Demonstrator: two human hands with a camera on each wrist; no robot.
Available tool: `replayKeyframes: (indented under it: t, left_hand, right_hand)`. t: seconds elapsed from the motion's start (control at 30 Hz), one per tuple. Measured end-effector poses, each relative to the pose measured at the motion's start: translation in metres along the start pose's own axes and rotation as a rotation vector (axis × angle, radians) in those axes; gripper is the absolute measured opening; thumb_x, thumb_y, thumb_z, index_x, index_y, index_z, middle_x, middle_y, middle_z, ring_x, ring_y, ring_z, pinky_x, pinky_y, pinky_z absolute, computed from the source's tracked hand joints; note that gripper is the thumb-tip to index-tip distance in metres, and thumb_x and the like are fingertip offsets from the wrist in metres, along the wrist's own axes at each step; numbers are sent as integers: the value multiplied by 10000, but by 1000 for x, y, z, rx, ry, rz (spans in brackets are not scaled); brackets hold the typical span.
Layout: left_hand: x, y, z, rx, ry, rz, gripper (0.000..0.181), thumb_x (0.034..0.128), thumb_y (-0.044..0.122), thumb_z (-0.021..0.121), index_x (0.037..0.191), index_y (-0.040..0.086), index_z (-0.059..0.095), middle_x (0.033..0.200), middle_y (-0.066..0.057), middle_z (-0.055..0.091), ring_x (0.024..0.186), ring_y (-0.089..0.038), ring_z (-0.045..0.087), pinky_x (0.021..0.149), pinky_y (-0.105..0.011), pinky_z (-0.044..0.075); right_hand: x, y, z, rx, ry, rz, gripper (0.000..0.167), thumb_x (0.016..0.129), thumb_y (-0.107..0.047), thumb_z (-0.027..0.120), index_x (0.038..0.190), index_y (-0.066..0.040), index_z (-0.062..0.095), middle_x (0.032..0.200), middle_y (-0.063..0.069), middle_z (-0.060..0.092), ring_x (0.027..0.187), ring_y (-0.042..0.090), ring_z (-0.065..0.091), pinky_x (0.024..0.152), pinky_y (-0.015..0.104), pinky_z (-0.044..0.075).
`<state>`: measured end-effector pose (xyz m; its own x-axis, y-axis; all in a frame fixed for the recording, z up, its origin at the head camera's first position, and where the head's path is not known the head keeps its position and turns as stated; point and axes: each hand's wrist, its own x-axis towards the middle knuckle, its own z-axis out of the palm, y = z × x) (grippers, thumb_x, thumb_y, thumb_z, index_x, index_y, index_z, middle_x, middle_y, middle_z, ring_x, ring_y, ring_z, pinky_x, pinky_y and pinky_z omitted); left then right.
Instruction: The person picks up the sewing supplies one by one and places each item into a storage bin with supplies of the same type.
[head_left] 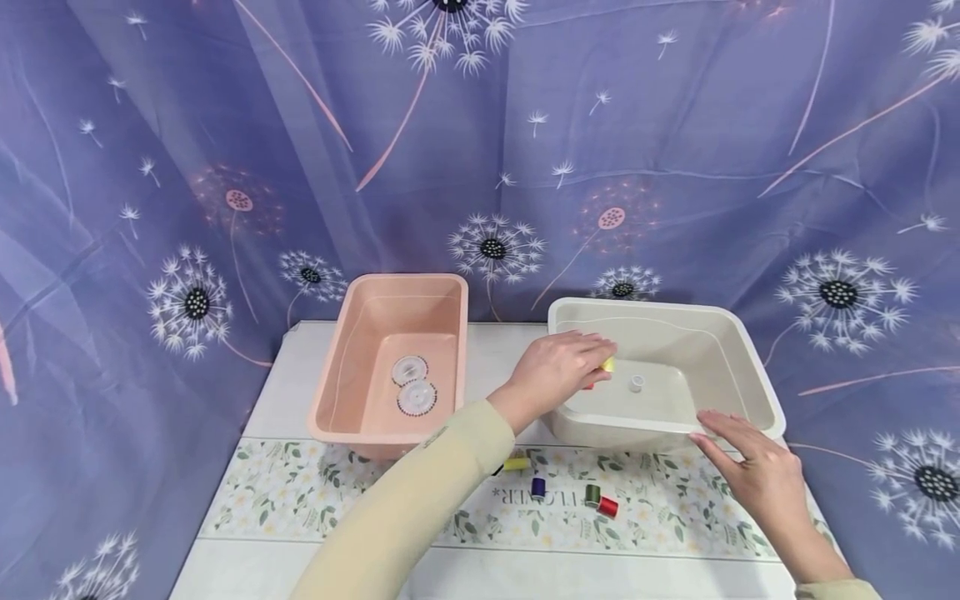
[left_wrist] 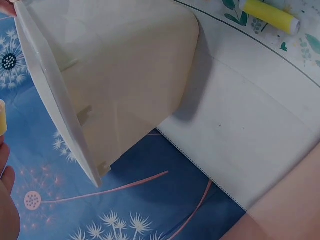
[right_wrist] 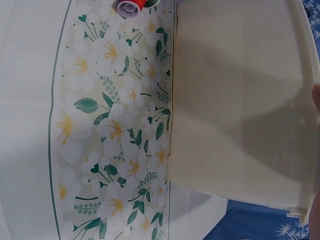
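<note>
Over the left part of the white bin [head_left: 660, 426], my left hand [head_left: 558, 367] holds a yellow spool [head_left: 608, 364] at its fingertips; the same spool [left_wrist: 2, 119] shows at the left wrist view's edge. Something red [head_left: 588, 387] appears just under that hand; whether it is held or lies in the bin, I cannot tell. On the bin's floor is a small white spool [head_left: 637, 383]. My right hand [head_left: 757, 467] rests its fingers on the bin's front rim near the right corner, thumb on the near side.
A pink bin [head_left: 321, 400] at left holds two round pin wheels [head_left: 409, 370]. On the flowered cloth in front lie a yellow spool [head_left: 516, 463], a dark blue one [head_left: 538, 487], a green one [head_left: 592, 496] and a red one [head_left: 607, 507]. A patterned curtain hangs behind.
</note>
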<state>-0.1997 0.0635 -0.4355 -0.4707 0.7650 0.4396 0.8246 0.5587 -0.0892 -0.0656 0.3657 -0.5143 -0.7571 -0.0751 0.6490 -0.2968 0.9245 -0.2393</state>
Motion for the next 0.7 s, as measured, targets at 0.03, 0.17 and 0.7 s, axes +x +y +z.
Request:
replayKeyframes:
  t: [0.03, 0.17, 0.7]
  left_hand:
    - [1, 0, 2, -2, -5, -6, 419, 1070, 435, 647, 1419, 210, 701, 1412, 69, 704, 1318, -74, 649, 1193, -262, 459]
    - [7, 1, 8, -25, -21, -38, 438, 1050, 461, 661, 1418, 228, 705, 1408, 84, 703, 1300, -59, 658, 1173, -249, 476]
    - [27, 4, 34, -127, -125, -156, 455, 1000, 508, 698, 1399, 290, 722, 1383, 102, 716, 1186, -92, 725, 946, -247, 616]
  right_hand:
    - [0, 0, 0, 2, 0, 1, 810, 1010, -778, 428, 1116, -84, 832, 1084, 140, 809, 957, 458, 764, 783, 188, 490]
    - [0, 0, 1, 15, 1, 5, 802, 1010, -771, 439, 1119, -80, 831, 1086, 146, 808, 952, 470, 761, 949, -8, 393]
    - [-2, 2, 5, 41, 31, 0, 777, 999, -766, 462, 1123, -97, 839, 1099, 126, 812, 941, 477, 761, 1041, -72, 207]
